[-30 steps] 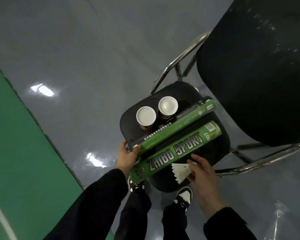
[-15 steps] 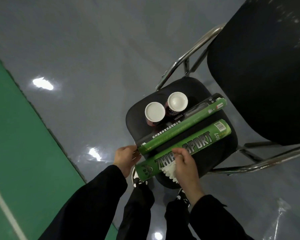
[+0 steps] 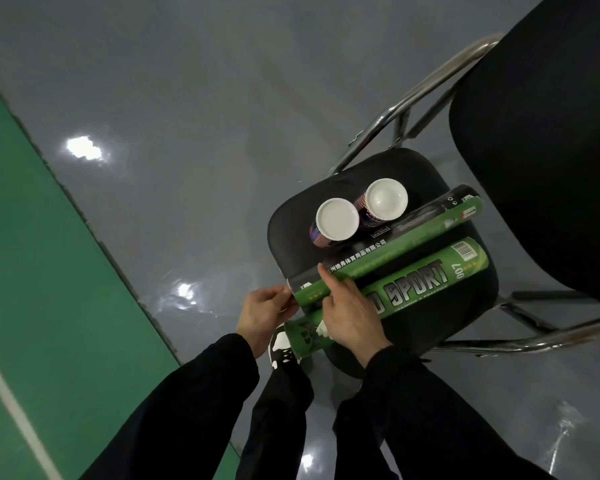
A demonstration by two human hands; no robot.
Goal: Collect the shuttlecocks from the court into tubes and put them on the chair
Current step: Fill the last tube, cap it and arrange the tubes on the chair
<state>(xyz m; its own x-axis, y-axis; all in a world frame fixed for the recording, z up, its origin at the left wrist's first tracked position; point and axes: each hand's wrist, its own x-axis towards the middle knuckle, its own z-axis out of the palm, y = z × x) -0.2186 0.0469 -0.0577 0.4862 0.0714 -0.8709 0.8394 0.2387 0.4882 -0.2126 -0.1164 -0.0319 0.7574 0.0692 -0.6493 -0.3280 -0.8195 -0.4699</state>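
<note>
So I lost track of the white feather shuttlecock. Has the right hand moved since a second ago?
Yes. The right hand went from the chair seat's front edge up-left, across the SPORT tube, onto the thinner green tube.

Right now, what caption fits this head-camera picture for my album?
Two hands reach for green tubes beside two cups on a black chair.

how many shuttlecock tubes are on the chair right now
2. The ZHIBO SPORT tube lies nearest the seat's front edge; the green-and-black tube lies alongside it, next to the paper cups.
</note>
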